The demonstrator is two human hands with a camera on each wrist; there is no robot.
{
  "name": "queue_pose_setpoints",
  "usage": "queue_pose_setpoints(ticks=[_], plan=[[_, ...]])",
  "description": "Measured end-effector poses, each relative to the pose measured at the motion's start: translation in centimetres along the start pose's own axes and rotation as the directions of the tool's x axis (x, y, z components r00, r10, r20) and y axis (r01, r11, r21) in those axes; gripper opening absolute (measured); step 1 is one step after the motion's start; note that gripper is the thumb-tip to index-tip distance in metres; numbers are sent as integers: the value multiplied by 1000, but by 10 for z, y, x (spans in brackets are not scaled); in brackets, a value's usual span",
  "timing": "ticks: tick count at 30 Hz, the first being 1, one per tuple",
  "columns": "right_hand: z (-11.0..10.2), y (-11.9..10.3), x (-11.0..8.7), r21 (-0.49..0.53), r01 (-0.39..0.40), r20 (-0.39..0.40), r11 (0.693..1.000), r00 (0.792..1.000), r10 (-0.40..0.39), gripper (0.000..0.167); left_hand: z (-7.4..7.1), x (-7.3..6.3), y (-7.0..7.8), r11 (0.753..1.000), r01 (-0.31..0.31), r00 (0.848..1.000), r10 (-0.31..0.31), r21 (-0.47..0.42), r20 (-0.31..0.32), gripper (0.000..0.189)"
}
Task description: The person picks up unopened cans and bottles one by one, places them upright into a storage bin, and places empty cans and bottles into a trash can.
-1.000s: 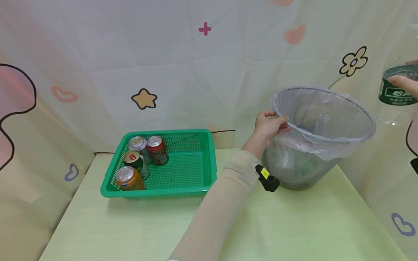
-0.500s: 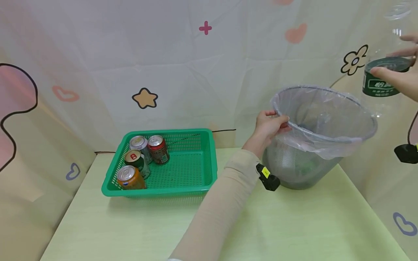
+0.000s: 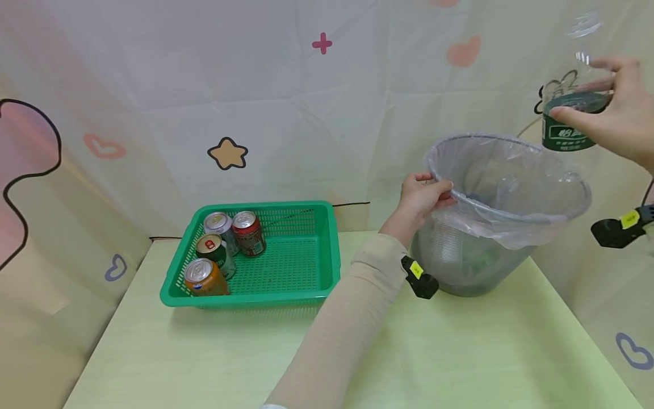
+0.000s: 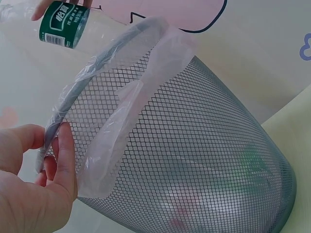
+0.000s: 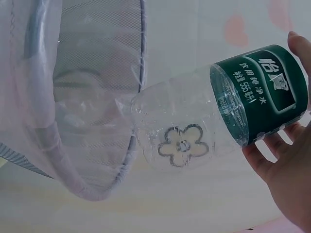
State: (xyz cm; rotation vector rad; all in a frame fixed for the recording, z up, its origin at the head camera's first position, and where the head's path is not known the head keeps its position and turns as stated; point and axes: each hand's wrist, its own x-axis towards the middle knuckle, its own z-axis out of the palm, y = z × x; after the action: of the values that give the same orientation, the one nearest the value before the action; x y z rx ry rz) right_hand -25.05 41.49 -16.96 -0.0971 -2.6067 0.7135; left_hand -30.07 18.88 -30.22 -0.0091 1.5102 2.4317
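A mesh trash can [image 3: 460, 255] lined with a clear plastic bag [image 3: 516, 233] leans tilted at the right of the table. My left hand [image 3: 421, 199] pinches its rim and the bag's folded edge, thumb on one side and fingers on the other, as the left wrist view also shows. Above the can's right side, my right hand [image 3: 615, 108] grips a clear plastic bottle [image 3: 567, 125] round its green label. In the right wrist view the bottle's base [image 5: 146, 126] is close to the can's rim; whether they touch I cannot tell. Some see-through items lie inside the bag, blurred by mesh and plastic.
On the left of the table stands a green plastic basket [image 3: 301, 298] with several drink cans, among them an orange can [image 3: 204, 278] and a red can [image 3: 248, 234]. A patterned curtain [image 3: 286, 113] hangs behind the pale green table [image 3: 460, 358].
My right hand has come in from the right edge, carrying the bottle leftward to above the trash can. My left hand has kept its hold on the rim.
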Motion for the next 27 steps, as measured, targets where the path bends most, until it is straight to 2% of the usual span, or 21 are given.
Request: queue_pose_setpoints(ticks=[9,16,27], plan=[[5,-1,-4,-17,-21,75,1000,997,22,79,1,-1,-1,1000,2,1000,-3,4,4,33],[8,6,1,-4,21,125,1000,992,-20,82,0,-1,-1,1000,4,1000,-4,5,15,33],[14,5,3,-8,66,199,998,978,-63,85,-1,-2,-1,1000,2,1000,-2,11,14,33]])
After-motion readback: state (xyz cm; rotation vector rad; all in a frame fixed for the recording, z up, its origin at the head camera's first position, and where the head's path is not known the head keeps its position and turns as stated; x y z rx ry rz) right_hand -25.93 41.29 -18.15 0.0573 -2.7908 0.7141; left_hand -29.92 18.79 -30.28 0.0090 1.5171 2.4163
